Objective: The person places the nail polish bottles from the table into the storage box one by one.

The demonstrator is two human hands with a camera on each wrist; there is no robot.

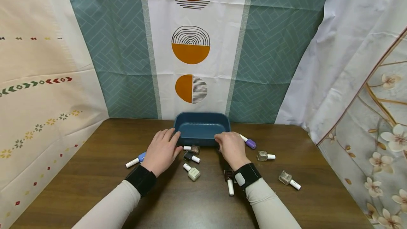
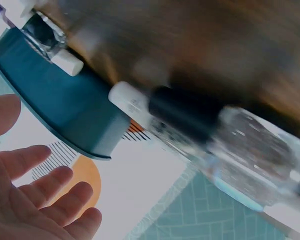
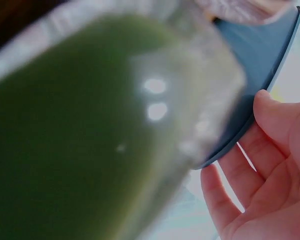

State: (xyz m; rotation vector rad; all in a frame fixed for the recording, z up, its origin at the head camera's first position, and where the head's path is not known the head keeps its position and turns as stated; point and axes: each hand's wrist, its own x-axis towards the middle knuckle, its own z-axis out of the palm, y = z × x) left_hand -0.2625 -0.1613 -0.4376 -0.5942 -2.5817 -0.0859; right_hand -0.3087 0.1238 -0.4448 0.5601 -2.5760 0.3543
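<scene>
A blue rectangular tray [image 1: 203,142] stands at the back middle of the table. At its front right corner, my right hand [image 1: 231,148] grips the rim. The right wrist view has the thumb against the tray's outer wall [image 3: 260,45], with some fingertips hidden behind the rim. By the front left corner hovers my left hand [image 1: 163,149], fingers spread and holding nothing; the left wrist view shows them apart from the tray [image 2: 55,95]. Between the hands lie a brown glitter nail polish bottle [image 1: 195,149], a black one [image 1: 188,156] and a pale green one [image 1: 193,174].
A dark nail polish bottle [image 1: 228,175] lies by the right wrist. To the right are a purple one [image 1: 251,144] and two glittery ones [image 1: 262,156] [image 1: 285,177]. A blue one [image 1: 141,157] sits left of the left hand. Curtains [image 1: 270,45] hang behind the table.
</scene>
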